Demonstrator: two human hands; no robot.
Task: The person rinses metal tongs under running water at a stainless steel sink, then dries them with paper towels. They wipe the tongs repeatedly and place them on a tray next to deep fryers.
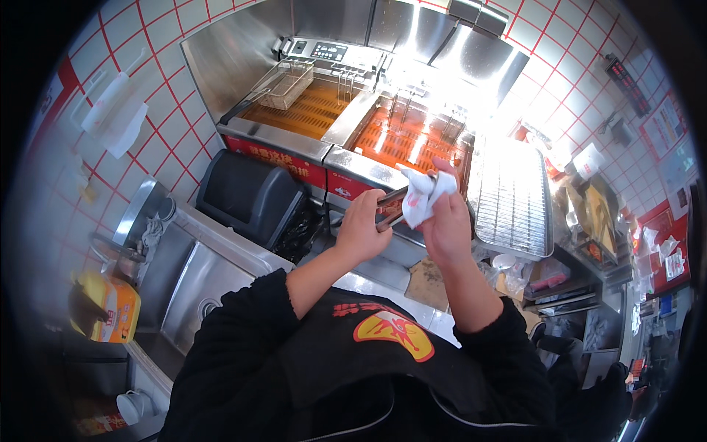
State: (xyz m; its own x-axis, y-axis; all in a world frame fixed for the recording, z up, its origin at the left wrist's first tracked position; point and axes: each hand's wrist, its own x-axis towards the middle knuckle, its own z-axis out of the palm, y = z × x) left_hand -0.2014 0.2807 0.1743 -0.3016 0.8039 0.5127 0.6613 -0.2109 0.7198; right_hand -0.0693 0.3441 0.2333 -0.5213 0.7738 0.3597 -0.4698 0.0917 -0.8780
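My left hand grips a pair of metal tongs by its arms. A crumpled white paper towel with a red print is wrapped about the other end of the tongs. My right hand clasps that paper, thumb and fingers pressed around it. Both hands are held up in front of the deep fryer, near the front edge of its right vat of orange-brown oil. The paper hides the tips of the tongs.
A wire fry basket rests over the left oil vat. Right of the fryer lies a tray with a wire rack. A black bin, steel sink and yellow oil jug stand left. Another person is at lower right.
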